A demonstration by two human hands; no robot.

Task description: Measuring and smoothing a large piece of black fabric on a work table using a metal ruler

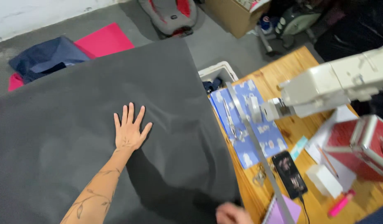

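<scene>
Fabric [75, 124], dark grey, overhangs the counter [282, 70]; left hand [128, 133] presses flat, fingers spread, mid-sheet; right hand [232, 214] touches its edge, grip unclear.

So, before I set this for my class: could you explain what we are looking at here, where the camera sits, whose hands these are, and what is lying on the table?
There is one picture, taken by a camera worn on a person's head and looking down at their own two bare hands. The left hand lies flat, fingers spread, on a large dark grey fabric draped over the work surface. The right hand shows only partly at the bottom edge, at the fabric's border; whether it grips anything cannot be told. To the right is a wooden table carrying a white sewing machine, a blue patterned cloth, scissors, a long metal ruler, a phone, a red case and a pink marker.
</scene>
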